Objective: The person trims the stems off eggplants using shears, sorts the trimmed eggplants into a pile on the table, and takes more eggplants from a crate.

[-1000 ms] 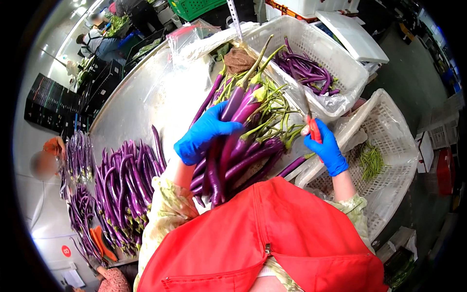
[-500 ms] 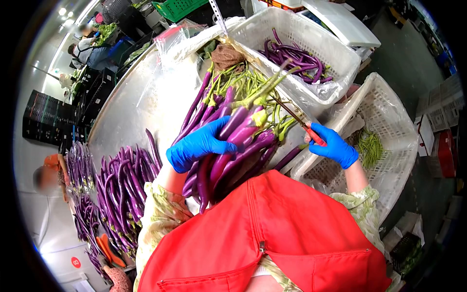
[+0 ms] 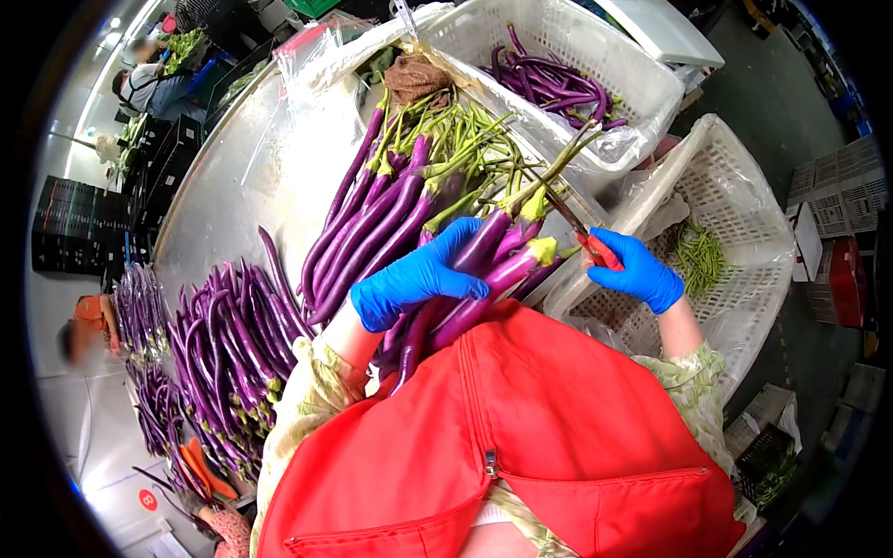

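My left hand (image 3: 419, 277), in a blue glove, is wrapped round several long purple eggplants (image 3: 484, 244) whose green stems point up and right. Red-handled scissors (image 3: 595, 249) are in my gloved right hand (image 3: 640, 272), their dark blades reaching up-left beside the stems of the held eggplants. Whether the blades touch a stem I cannot tell. Left of the bunch, more eggplants (image 3: 372, 223) lie on the metal table (image 3: 233, 172), with cut or loose green stems (image 3: 470, 139) above them.
A large eggplant pile (image 3: 228, 358) lies at the left. A white crate (image 3: 642, 88) at the top right holds eggplants; another lined crate (image 3: 758, 270) holds green stems (image 3: 699, 256). A brown cloth (image 3: 414, 79) is at the back. Co-workers (image 3: 149, 84) stand at the far left.
The held eggplants and my left hand have moved right, towards the scissors, uncovering eggplants on the table. The scissor blades are now close beside the held stems. The camera view has shifted slightly.
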Tool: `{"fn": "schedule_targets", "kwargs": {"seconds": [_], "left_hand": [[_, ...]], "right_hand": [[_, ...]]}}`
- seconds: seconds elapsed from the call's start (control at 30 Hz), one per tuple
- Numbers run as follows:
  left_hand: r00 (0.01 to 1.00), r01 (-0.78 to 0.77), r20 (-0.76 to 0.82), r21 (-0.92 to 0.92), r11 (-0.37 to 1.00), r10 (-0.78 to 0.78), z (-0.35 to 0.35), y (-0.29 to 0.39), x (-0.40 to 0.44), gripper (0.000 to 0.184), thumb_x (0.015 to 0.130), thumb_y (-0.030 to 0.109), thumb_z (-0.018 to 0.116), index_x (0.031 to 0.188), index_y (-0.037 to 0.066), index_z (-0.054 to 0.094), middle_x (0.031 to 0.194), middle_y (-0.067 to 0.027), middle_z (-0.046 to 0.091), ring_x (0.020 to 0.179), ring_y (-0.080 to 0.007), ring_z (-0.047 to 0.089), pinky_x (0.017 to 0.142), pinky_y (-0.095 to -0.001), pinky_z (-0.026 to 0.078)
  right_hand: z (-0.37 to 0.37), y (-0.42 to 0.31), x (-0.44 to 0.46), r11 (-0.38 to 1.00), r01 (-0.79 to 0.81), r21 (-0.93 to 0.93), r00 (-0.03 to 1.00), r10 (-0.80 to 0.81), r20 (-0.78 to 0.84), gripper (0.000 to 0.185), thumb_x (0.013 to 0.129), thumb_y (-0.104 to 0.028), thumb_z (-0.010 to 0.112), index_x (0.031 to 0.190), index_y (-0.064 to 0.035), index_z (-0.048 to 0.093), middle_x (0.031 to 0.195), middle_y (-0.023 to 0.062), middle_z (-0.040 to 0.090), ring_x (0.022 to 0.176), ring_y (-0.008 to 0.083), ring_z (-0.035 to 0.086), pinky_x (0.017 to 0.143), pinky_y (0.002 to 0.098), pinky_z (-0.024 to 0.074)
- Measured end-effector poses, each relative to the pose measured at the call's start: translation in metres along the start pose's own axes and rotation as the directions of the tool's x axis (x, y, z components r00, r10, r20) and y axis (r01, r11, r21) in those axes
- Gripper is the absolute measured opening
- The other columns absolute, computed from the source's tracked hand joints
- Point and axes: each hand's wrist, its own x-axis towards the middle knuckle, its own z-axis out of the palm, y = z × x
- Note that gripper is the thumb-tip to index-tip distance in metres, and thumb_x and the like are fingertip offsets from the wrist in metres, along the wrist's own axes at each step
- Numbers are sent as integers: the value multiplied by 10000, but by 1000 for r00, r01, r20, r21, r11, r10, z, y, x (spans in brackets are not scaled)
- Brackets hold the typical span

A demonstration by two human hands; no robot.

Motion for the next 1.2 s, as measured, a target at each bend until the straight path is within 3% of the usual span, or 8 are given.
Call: {"fn": "schedule_targets", "kwargs": {"seconds": [0.1, 0.2, 0.37, 0.5, 0.6, 0.7, 0.8, 1.2], "left_hand": [[1000, -9, -15, 18, 1000, 9, 2, 2, 3, 722, 727, 115, 695, 1349, 57, 334, 1283, -50, 419, 1211, -157, 360, 1019, -284, 278], [992, 51, 120, -208, 977, -26, 7, 6, 3, 752, 741, 156, 703, 1371, 57, 305, 1294, -73, 429, 1185, -170, 410, 987, -290, 341], [983, 76, 181, -336, 939, -15, 0, -21, 20, 599, 875, 233, 565, 1376, 38, 299, 1210, -89, 529, 1160, -168, 450, 974, -290, 366], [992, -122, 15, -140, 983, 125, -2, -16, 19, 521, 871, 243, 576, 1319, 37, 407, 1234, -52, 508, 1134, -141, 452, 994, -258, 317], [996, -90, -17, -126, 988, 89, -5, -13, 21, 522, 871, 246, 577, 1318, 37, 407, 1236, -50, 505, 1146, -138, 441, 990, -253, 319], [999, -25, 27, -272, 962, 33, -9, -22, 25, 525, 850, 197, 613, 1304, 34, 407, 1163, -78, 547, 998, -172, 558, 869, -287, 443], [997, -37, 52, -328, 944, 57, -14, -27, 25, 492, 842, 142, 611, 1283, 26, 427, 1152, -85, 555, 979, -186, 580, 843, -302, 478], [998, -64, 7, -217, 974, 67, -20, -28, 24, 366, 840, 74, 597, 1179, -21, 498, 1031, -113, 618, 942, -178, 599, 849, -296, 475]], "right_hand": [[-2, 2, 0, 996, 25, -90, 1000, -25, -8, 577, 764, -161, 683, 1251, 37, 447, 1086, 76, 581, 969, 120, 536, 867, 282, 434], [-1, 0, -2, 984, 70, -161, 997, -75, -27, 468, 772, -92, 651, 1201, 4, 487, 934, 16, 556, 850, 75, 499, 793, 246, 430], [5, 3, -2, 997, 50, -61, 997, -53, -54, 539, 773, -93, 647, 1262, 14, 448, 976, 31, 572, 879, 85, 514, 812, 254, 432], [-4, -12, 0, 960, 19, -281, 999, -29, -31, 564, 776, -114, 650, 1264, 55, 425, 1174, 110, 558, 1026, 127, 531, 897, 266, 414], [-1, -17, 3, 997, 38, -60, 998, -41, -47, 548, 775, -90, 640, 1263, 44, 430, 1167, 103, 565, 1017, 121, 541, 883, 257, 423], [-4, -9, 10, 979, 79, -187, 996, -85, -23, 537, 777, -47, 624, 1271, 28, 427, 1177, 88, 561, 1023, 105, 543, 879, 241, 427], [-2, -13, 11, 998, -34, 46, 999, 34, 6, 590, 778, -21, 625, 1317, 8, 386, 1250, 65, 510, 1108, 106, 501, 921, 246, 401], [-1, -16, 12, 999, -23, -31, 997, 26, 68, 644, 776, 1, 600, 1358, -26, 327, 1343, 69, 428, 1198, 115, 439, 936, 270, 394]]}}
